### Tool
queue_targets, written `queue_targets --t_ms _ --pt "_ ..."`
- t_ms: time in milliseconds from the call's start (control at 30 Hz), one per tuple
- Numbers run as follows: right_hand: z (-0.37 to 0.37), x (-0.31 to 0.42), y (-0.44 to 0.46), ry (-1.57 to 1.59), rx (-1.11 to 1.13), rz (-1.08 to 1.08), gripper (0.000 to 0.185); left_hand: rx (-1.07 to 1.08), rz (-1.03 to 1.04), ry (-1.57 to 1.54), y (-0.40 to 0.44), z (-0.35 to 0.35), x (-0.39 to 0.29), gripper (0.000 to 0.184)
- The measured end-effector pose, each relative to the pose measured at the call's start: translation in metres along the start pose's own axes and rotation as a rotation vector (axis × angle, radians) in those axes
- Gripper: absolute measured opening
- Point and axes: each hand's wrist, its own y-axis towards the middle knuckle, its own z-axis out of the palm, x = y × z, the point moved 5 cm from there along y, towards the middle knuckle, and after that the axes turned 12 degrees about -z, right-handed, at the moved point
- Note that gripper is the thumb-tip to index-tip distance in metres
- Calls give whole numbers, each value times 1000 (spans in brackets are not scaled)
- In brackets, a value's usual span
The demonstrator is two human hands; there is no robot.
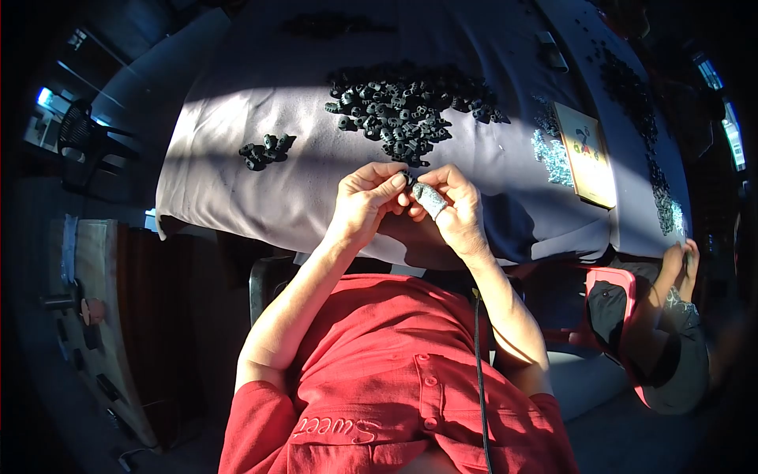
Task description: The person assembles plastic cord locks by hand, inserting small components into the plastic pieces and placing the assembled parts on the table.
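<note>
Cloth (207, 162) drapes from the left over the near edge, perhaps chosen because its soft surface keeps small parts from skidding away. On it, a small cluster (264, 151) of black pieces lies well apart from the main heap (404, 110) — set aside, it seems, so the two lots do not mix. The left hand (367, 199) is drawn in near the body, thumb and forefinger pinching a black piece (408, 180), which sits just short of the heap; working so close to it likely spares reaching. The right hand (458, 207) meets the piece from the other side, its tips closed in against it, so the small part appears steadied between both hands. One of its digits wears a pale covering (432, 202), probably as protection where it presses; the remaining fingers curl, partly hidden. Further right, a booklet (586, 154) lies flat beside glittering bits (553, 156), perhaps parked there to be out of the way. At the far right, another person's hands (684, 265) rest by the cloth's edge — what their fingers hold, I cannot tell.
</note>
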Motion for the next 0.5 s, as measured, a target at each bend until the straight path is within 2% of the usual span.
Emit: queue_targets --t_ms 300,500 --pt "-2 -5 0 41 -35 26 4 -37 41 42 -4 2 -2 17" --pt "0 -1 -3 -122 -36 -9 4 -93 100 192 -8 4 -2 15"
